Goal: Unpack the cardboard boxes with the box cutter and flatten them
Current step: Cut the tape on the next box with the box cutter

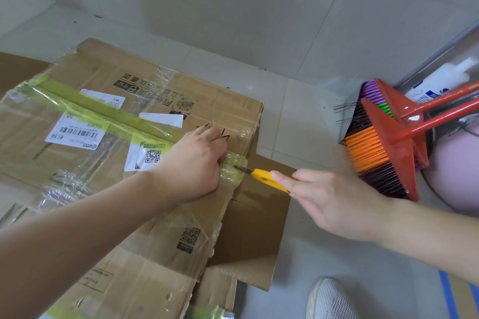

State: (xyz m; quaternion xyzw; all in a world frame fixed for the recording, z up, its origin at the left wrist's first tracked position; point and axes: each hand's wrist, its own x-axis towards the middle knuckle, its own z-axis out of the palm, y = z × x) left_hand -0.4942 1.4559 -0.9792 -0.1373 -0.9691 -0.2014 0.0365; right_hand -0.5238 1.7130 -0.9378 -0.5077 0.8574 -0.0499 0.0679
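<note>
A large taped cardboard box (108, 80) with white labels lies on the tiled floor, its flaps spread out. A strip of yellow-green tape (108, 109) runs across its top to the right edge. My left hand (191, 163) grips the box's right edge where the crumpled tape ends. My right hand (329, 197) holds a yellow box cutter (267, 177). Its short blade tip touches the tape just right of my left fingers. A second cardboard flap (256, 230) lies under the cutter.
Two red brooms (383, 142) with orange and purple bristles lean at the right, beside a white bottle (440, 80) and a pink round object (456, 173). My white shoe (329, 300) is on the floor below. Grey floor tiles stretch behind the box.
</note>
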